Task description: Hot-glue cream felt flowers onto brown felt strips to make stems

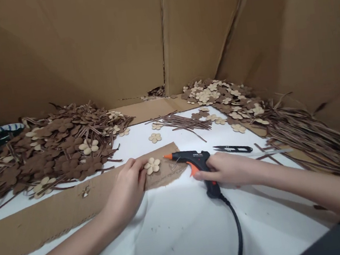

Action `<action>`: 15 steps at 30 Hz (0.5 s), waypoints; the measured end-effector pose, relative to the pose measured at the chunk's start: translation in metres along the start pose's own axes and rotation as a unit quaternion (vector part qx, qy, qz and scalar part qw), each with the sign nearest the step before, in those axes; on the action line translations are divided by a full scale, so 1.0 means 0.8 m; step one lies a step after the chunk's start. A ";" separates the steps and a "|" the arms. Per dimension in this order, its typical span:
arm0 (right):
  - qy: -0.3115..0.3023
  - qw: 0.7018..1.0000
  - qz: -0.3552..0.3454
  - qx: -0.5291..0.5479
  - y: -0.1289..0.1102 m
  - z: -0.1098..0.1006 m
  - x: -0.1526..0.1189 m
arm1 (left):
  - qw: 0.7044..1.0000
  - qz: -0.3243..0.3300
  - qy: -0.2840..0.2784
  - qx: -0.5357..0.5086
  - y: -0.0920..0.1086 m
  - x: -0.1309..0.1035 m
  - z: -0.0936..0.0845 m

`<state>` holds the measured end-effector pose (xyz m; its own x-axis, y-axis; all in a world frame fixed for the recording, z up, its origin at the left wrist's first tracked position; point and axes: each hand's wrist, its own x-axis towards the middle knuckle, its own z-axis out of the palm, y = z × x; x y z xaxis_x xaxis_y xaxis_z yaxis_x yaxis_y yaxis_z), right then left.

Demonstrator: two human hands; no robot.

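My right hand (pixel 225 170) is wrapped round the grip of a black glue gun (pixel 197 157) with an orange nozzle and trigger. Its nozzle points left, just beside a cream five-petal flower (pixel 152 166). On the flower's left petal rest the pinched fingertips of my left hand (pixel 131 180). Flower and fingers are over a long torn strip of brown cardboard (pixel 59 211), which lies on the white surface. From the gun's handle a black cable (pixel 238 226) runs down toward the near edge.
Heaped brown and cream flowers with cord pieces (pixel 63 144) fill the left. More flowers (pixel 212 93) and long brown cords (pixel 308 139) lie at the right. Black thread snips (pixel 233 148) sit behind my right hand. Short cords (pixel 184 121) lie farther back. Cardboard walls (pixel 85 47) stand behind.
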<state>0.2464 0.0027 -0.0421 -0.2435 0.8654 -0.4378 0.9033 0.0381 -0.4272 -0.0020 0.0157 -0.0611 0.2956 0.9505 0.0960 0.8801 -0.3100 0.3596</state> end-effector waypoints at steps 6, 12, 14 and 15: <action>0.090 0.984 -0.052 -0.142 -0.007 -0.049 0.000 | 1.000 0.006 0.012 0.008 -0.003 0.001 0.001; 0.218 0.950 -0.033 -0.222 -0.002 -0.093 0.071 | 0.999 0.029 0.029 0.021 -0.006 0.004 0.001; 0.192 0.954 -0.032 -0.229 0.001 -0.091 0.097 | 0.998 0.036 0.040 0.024 -0.008 0.006 0.002; 0.184 0.954 -0.028 -0.233 0.003 -0.089 0.107 | 0.998 0.039 0.043 0.024 -0.009 0.007 0.002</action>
<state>0.2527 0.1124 -0.0240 -0.2325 0.9693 -0.0804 0.9725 0.2328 -0.0053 -0.0059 0.0228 -0.0649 0.3334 0.9210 0.2015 0.8731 -0.3822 0.3028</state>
